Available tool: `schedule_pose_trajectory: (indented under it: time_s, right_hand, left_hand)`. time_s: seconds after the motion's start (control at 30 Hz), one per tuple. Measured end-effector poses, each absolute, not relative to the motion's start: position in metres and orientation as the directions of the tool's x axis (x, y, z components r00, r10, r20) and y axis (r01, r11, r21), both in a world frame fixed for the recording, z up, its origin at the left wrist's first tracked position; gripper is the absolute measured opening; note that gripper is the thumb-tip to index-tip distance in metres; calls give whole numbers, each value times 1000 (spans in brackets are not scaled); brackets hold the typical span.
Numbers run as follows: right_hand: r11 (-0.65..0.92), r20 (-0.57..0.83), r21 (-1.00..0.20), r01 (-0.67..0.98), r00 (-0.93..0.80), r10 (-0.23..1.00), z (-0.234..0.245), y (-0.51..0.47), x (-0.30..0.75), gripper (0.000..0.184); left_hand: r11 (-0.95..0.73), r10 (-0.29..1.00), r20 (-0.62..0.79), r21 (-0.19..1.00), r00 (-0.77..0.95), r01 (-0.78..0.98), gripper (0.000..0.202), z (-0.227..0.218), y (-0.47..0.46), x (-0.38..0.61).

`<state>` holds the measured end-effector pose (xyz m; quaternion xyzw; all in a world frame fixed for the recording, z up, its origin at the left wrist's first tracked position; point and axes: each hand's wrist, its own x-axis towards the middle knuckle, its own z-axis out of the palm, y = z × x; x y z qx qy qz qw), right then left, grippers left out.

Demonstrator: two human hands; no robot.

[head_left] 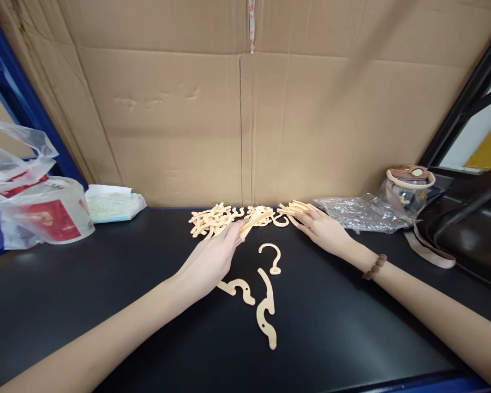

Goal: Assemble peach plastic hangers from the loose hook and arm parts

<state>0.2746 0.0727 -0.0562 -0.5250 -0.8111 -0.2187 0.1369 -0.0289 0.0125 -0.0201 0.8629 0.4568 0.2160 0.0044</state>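
My left hand (210,262) pinches a long, pale beige plastic hanger arm (249,224) between thumb and fingers, near the back of the table. To the right, my right hand (325,229) lies with fingers stretched out over a stack of beige hanger arms (297,207). Behind my left hand is a heap of similar hanger arms (210,218). Hanger hooks (264,215) form a smaller pile between the hands. Closer to me are a single hook (276,256), a curved hanger arm (265,319) and another arm (241,289), partly covered by my left hand.
A cardboard wall (167,125) closes off the back of the black table (331,338). On the left stand a bagged plastic tub (61,213) and a tissue pack (117,204). Crumpled clear plastic (360,213), a strapped clear bottle (409,194) and a black bag (474,218) are right.
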Motion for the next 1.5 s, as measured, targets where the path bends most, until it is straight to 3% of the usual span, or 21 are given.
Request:
schedule_pose_trajectory:
  time_s: [0.23, 0.4, 0.6, 0.9, 1.27, 1.4, 1.5]
  right_hand:
    - [232, 476, 251, 940, -328, 816, -57, 68, 268, 45]
    - [231, 486, 277, 933, -343, 804, -62, 69, 268, 47]
    - [341, 480, 288, 895, -443, 757, -52, 62, 261, 45]
    - [472, 390, 230, 851, -525, 756, -46, 84, 228, 25]
    - [558, 410, -103, 824, -476, 778, -39, 87, 213, 25]
    - [563, 422, -300, 770, -423, 802, -30, 71, 207, 29]
    - [565, 355, -608, 558, -445, 822, -23, 45, 199, 35]
  left_hand:
    - [-577, 787, 373, 167, 491, 799, 42, -18, 8, -25]
    - [-464, 856, 338, 163, 392, 871, 39, -19, 7, -23]
    - [-390, 894, 315, 192, 319, 901, 36, -21, 10, -25]
    - [-365, 903, 332, 253, 274, 896, 36, -17, 11, -28]
    - [-412, 894, 330, 343, 302, 844, 33, -21, 15, -34]
    - [-446, 887, 326, 433, 326, 783, 34, -24, 17, -34]
    - [-488, 873, 305, 541, 381, 685, 33, -22, 16, -31]
